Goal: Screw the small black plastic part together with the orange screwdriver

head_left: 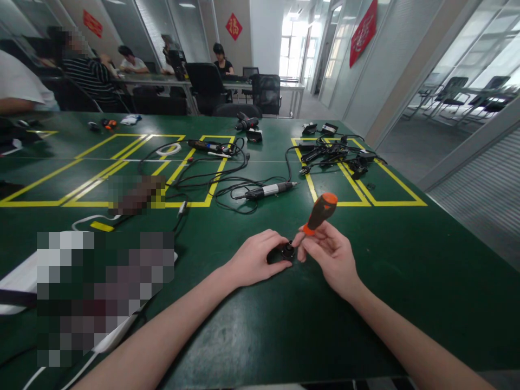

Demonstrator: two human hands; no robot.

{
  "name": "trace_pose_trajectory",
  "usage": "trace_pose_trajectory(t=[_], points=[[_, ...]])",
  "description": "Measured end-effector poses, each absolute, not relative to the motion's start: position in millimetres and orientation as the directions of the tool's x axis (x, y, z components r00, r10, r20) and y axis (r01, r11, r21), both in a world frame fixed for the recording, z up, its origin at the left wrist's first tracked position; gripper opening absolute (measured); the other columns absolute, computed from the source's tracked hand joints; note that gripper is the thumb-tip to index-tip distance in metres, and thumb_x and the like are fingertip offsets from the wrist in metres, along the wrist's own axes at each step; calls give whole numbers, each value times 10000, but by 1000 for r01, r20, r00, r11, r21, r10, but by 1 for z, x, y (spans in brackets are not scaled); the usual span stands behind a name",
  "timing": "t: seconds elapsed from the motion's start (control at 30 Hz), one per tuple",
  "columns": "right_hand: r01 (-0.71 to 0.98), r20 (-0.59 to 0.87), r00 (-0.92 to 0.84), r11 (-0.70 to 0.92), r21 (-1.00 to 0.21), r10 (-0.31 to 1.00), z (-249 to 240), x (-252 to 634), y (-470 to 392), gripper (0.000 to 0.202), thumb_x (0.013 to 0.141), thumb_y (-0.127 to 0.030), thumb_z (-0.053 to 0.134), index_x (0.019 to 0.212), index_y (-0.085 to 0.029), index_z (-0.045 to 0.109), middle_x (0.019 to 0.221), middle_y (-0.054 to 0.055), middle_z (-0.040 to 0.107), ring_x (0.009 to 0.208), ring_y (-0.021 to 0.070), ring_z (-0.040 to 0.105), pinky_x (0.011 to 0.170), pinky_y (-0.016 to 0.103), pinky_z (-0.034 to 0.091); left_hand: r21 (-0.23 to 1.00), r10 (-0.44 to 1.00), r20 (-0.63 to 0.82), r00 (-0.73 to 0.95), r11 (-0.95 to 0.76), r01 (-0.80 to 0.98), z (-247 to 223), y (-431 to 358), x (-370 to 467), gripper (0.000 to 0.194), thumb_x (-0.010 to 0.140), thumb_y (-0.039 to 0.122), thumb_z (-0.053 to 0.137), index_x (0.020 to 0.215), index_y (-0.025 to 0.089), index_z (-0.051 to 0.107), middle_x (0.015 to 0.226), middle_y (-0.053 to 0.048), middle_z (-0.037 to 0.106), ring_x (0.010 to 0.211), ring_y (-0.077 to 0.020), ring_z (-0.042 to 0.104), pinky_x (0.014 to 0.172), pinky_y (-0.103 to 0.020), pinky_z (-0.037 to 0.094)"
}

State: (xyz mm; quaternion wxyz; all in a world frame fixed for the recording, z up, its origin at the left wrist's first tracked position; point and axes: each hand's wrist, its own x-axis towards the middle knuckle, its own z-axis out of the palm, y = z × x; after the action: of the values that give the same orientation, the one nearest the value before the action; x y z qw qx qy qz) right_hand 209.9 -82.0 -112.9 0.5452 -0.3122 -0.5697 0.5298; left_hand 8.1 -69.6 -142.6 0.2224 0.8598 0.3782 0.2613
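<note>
My right hand grips a screwdriver with an orange and black handle, its fingers near the shaft. The handle leans up and to the right, and the tip is partly hidden by the fingers. Thumb and fingers of my left hand curl round a small round black part on the table. The part's exact kind is too small to tell. Both hands are close together, with the screwdriver's lower end just above and right of the part.
On the green table ahead lies a black and silver pen-shaped electric screwdriver with its cable. A tangle of black cords lies at the back right. Farther back sits a drill. Blurred items lie on the left. Several people sit beyond.
</note>
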Motion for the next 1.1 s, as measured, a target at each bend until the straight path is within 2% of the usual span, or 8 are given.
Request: trace_pose_trajectory(t=[0.17,0.3,0.4,0.57,0.73,0.83,0.97,1.1], points=[[-158,309,-185,282,-946,933,-111,210,-83,74,873,-241,763,841,-188,721,794,10,696,564,90,615,553,227,536,510,746,276,606,-648,565,-139,-69,8,257,915,393,697,1058,186,641,985,-59,661,907,-214,612,762,-323,496],[-173,302,-211,269,-948,930,-108,210,-82,128,924,-312,709,906,-189,741,787,23,707,551,104,620,540,250,539,479,736,279,616,-663,575,-138,-68,7,247,931,413,668,1011,181,639,960,-61,652,895,-213,606,757,-324,494],[-212,283,-195,242,-947,939,-110,209,-82,148,912,-336,729,975,-206,698,787,20,739,553,115,636,548,259,552,465,735,274,620,-666,584,-138,-68,6,247,942,419,652,1001,179,640,950,-63,646,890,-212,601,749,-323,493],[-139,278,-166,256,-957,946,-110,210,-81,178,862,-340,784,860,-190,687,767,19,725,554,110,618,545,255,548,453,721,275,636,-681,576,-137,-67,6,239,949,413,645,992,178,643,955,-64,652,898,-210,599,755,-322,496],[-162,277,-206,247,-955,938,-109,210,-80,222,923,-407,708,898,-187,698,788,23,706,537,105,613,525,259,534,447,716,289,636,-688,571,-136,-67,6,241,955,417,630,969,176,636,939,-61,650,874,-203,600,730,-316,488],[-195,261,-192,224,-955,946,-110,210,-82,231,885,-405,751,952,-203,662,821,20,723,548,113,623,538,269,552,437,718,280,638,-687,581,-137,-67,6,251,955,429,627,971,178,635,933,-61,647,868,-205,602,717,-312,482],[-157,265,-177,238,-958,948,-110,210,-83,203,844,-349,798,864,-202,661,757,6,700,551,116,608,537,263,540,415,702,277,656,-703,578,-135,-66,5,257,971,433,604,997,181,647,948,-70,652,894,-212,608,748,-318,490],[-170,286,-209,254,-952,935,-110,211,-81,174,898,-353,741,851,-190,705,750,9,683,551,109,601,539,262,527,370,681,271,680,-726,579,-133,-66,3,253,977,416,587,974,176,667,964,-79,653,902,-215,607,767,-327,490]])
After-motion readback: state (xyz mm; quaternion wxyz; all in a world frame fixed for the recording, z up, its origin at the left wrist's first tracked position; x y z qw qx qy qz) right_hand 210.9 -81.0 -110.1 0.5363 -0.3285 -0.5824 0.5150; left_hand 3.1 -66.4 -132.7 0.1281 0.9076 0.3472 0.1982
